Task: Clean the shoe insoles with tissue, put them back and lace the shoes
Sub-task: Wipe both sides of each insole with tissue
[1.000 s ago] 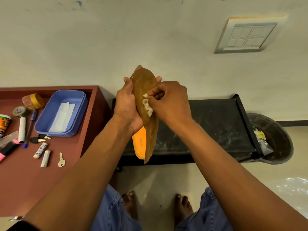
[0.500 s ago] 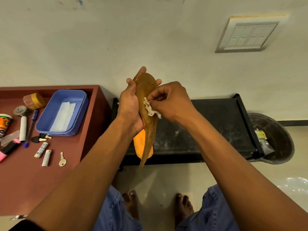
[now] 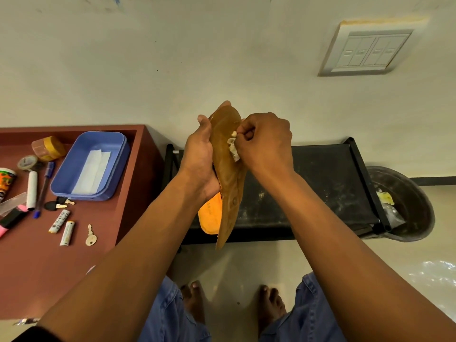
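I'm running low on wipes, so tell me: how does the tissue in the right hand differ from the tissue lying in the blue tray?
The tissue in the right hand is crumpled into a small wad, while the tissue in the blue tray lies flat and folded. The held one is pinched by the right hand against the brown insole; the other rests untouched in the blue tray. The held one looks far smaller. Both are white.

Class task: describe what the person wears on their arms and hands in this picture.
Both forearms are bare, with no sleeves along them. The left hand and right hand wear no gloves, and no rings show. A dark edge, perhaps a sleeve, shows at the lower left corner.
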The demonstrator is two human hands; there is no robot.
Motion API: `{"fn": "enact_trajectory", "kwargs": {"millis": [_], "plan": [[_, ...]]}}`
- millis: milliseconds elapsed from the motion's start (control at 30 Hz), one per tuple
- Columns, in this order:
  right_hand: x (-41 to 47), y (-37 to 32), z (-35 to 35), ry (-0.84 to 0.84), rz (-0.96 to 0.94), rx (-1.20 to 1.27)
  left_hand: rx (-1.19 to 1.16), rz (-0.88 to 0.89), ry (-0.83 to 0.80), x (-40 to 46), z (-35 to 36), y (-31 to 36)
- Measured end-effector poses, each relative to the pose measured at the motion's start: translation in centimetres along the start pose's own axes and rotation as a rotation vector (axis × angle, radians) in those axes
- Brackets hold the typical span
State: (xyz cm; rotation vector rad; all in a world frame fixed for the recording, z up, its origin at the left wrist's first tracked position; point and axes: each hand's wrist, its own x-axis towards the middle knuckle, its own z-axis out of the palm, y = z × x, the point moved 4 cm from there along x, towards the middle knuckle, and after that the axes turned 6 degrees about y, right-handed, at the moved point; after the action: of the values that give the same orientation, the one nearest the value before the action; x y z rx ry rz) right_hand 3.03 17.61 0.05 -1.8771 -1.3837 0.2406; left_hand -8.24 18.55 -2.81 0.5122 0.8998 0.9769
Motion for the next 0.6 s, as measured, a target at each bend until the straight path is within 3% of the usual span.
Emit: {"fn": "enact_trajectory", "kwargs": {"millis": [133, 400, 600], "plan": [[0.2, 0.1, 0.2, -0.115, 0.072, 0.182, -0.046, 0.034, 0.002, 0.2, -0.3, 0.5], [-1.4, -1.7, 0.7, -0.509, 0.079, 0.473, -0.097, 0.151, 0.014, 0.6, -1.3, 2.3], [-0.7, -0.6, -0.3, -0.382, 0.266, 0.666, -0.182, 0.122, 0.043, 0.9, -1.9, 2.7]]}}
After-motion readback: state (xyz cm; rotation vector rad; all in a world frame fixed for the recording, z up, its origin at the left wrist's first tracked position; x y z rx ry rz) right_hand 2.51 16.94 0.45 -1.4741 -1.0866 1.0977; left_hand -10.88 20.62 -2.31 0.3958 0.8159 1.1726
